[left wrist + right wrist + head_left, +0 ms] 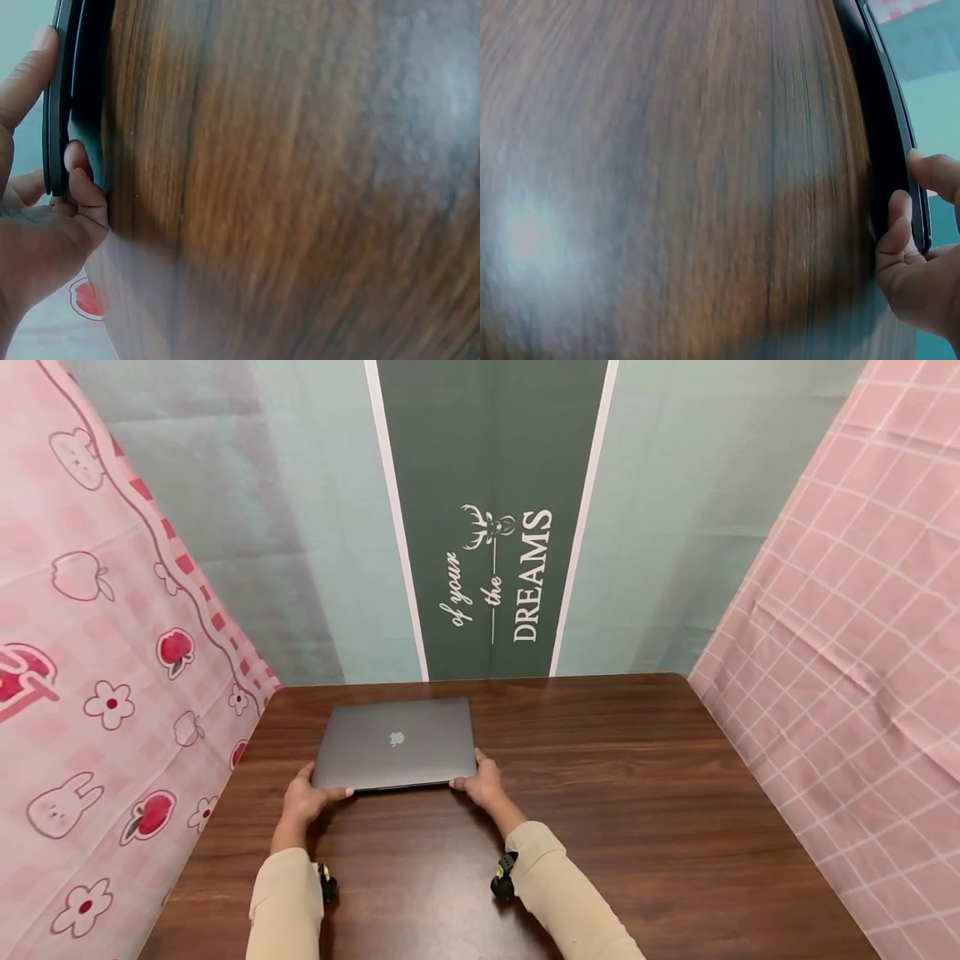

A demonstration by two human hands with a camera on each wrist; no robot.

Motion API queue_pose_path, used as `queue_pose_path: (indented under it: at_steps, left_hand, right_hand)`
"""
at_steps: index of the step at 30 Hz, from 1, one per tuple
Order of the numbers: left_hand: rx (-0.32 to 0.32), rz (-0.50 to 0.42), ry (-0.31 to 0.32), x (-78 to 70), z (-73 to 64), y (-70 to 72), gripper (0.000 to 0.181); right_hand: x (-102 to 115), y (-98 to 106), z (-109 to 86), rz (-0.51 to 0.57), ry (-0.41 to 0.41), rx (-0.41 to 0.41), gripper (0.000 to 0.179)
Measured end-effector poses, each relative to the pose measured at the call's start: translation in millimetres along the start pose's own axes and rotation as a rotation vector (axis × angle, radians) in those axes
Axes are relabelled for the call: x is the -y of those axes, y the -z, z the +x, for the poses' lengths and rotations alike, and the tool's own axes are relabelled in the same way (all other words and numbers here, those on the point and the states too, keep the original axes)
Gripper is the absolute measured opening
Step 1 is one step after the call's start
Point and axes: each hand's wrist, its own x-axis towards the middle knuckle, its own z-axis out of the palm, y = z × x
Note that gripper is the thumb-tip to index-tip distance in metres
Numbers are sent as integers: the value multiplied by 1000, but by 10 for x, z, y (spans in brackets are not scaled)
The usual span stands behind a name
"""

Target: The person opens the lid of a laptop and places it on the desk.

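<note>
A closed grey laptop (396, 743) with an apple logo on its lid is held level at the far left part of the table. My left hand (306, 797) grips its near left corner, thumb along the front edge. At the near right corner my right hand (482, 783) grips it the same way. In the left wrist view, fingers (88, 199) curl beneath the laptop's dark edge (58, 112), which stands a little off the wood. The right wrist view shows fingers (897, 225) under the laptop's other corner, with the thumb on top.
The brown wooden table (615, 810) stretches away to the right and front. Behind it hangs a green cloth (495, 443) with white lettering. A pink patterned cloth (82, 693) borders the left side, and a pink checked cloth (847, 652) the right.
</note>
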Motion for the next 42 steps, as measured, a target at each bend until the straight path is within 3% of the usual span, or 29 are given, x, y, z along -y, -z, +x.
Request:
queue_pose_path:
  at_steps: [11, 19, 25, 29, 36, 42]
  left_hand:
    - [36, -28, -8, 2, -47, -30, 111]
    - [30, -88, -6, -10, -64, -57, 107]
    - [33, -95, 0, -1, -89, -87, 107]
    - [-5, -96, -16, -2, -138, -94, 105]
    - [-46, -201, -40, -37, -250, -104, 102]
    - [-75, -236, -50, -86, -339, -128, 100]
  right_hand:
    - [2, 81, 14, 13, -28, 29, 88]
    - [-14, 129, 26, 197, -59, 75, 85]
    - [-13, 130, 19, 127, -84, 86, 85]
    - [-12, 121, -6, 112, -50, 78, 84]
    - [23, 211, -78, 124, 8, 65, 84]
    - [19, 298, -157, 136, 53, 59, 83]
